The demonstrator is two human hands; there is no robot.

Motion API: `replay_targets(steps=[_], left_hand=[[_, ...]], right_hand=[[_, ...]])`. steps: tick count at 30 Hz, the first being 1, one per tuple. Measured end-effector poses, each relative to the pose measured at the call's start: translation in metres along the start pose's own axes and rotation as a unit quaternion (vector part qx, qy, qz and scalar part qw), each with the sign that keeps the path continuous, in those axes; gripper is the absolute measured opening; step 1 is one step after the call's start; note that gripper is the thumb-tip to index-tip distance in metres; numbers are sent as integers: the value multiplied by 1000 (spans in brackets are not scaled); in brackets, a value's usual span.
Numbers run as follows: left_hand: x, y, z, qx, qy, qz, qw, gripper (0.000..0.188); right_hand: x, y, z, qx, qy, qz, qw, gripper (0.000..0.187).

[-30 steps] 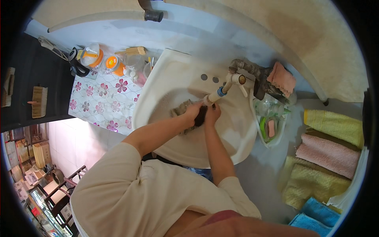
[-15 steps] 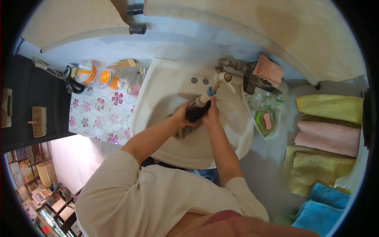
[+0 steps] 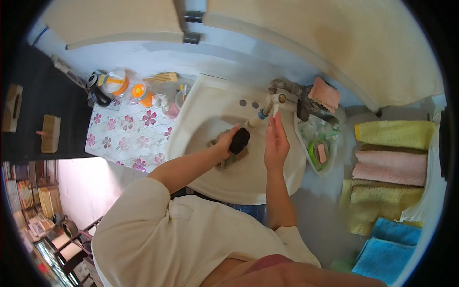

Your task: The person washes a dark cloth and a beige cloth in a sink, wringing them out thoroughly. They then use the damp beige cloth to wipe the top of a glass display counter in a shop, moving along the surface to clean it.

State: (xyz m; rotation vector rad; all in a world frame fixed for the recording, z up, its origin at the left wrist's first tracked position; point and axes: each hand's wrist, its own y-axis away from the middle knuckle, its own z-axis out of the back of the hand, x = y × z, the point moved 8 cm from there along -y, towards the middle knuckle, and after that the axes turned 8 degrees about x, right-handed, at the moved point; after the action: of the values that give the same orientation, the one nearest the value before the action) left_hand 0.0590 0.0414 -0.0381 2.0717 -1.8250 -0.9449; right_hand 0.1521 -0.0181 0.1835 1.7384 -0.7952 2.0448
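Over the white washbasin (image 3: 260,179), my left hand (image 3: 224,142) is closed around a dark, rounded thing (image 3: 240,140); its kind cannot be made out. Below it in the bowl lies something greyish-brown and crumpled (image 3: 223,163), partly hidden by the hand and arm. My right hand (image 3: 276,148) is raised beside the tap (image 3: 263,113), its fingers stretched out and held together. The fingertips reach the tap's white lever (image 3: 275,109) and seem to touch it. Nothing shows in that palm.
At left, a flower-patterned counter (image 3: 126,129) bears an orange-lidded jar (image 3: 139,91), a kettle and cups. A corner tray right of the basin holds a pink soap (image 3: 322,153). A pink cloth (image 3: 325,94) hangs on the pipe; folded towels (image 3: 392,167) lie farther right.
My right hand has let go of the dark thing and moved up and right to the tap lever. My left hand keeps the thing, now slightly away from the spout. The view has shifted a little.
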Motion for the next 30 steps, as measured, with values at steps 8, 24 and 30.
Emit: replay_targets(steps=[8,24,30], left_hand=[[-13,67,-46,-114,-356,-114,920,61],[5,124,-108,307,-280,173,893,38],[18,112,-104,232,-405,158,870,22]], right_hand=[[-127,82,-51,-78,-428,-226,872,47],[-34,34,-59,175,-291,-103,935,43],[-29,36,-53,191,-258,-148,935,36]])
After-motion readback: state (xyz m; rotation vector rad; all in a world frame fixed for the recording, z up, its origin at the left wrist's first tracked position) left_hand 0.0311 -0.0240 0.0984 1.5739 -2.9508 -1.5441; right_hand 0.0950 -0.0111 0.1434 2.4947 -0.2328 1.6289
